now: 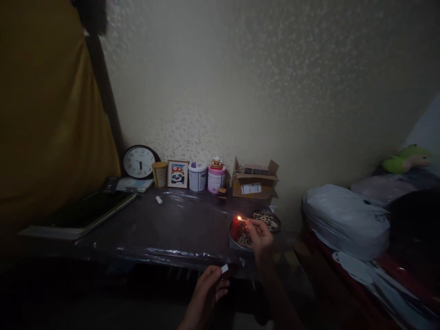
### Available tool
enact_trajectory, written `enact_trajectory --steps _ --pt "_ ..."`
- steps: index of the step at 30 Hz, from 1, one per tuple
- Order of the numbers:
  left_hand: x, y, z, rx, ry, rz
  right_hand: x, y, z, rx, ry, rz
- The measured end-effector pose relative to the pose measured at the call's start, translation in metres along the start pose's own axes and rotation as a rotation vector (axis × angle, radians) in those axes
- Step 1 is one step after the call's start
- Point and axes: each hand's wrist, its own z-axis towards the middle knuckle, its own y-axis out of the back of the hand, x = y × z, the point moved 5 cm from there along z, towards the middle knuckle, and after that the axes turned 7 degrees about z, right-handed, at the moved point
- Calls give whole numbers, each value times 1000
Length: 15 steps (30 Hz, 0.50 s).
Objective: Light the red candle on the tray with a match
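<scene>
My right hand [260, 236] pinches a burning match [241, 219] whose flame sits at the top of a red candle [235, 228]. The candle stands in a round dish [233, 239] strewn with several matchsticks, at the right end of the dark table [172, 224]. A second round dish [267, 220] full of matchsticks lies just behind my right hand. My left hand [208, 288] is lower, in front of the table edge, closed on a small matchbox [225, 268].
Along the wall stand a clock [139, 162], a wooden cup [160, 173], a framed panda picture [178, 174], two tins [197, 176] [216, 178] and an open cardboard box [254, 181]. Books [82, 213] lie at the left. A bed with a white bag [345, 220] is at the right.
</scene>
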Motion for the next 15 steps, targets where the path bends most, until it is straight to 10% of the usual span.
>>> enact_trajectory --steps 15 --pt "1 -2 -4 -28 60 -10 -11 -2 -1 -21 -61 29"
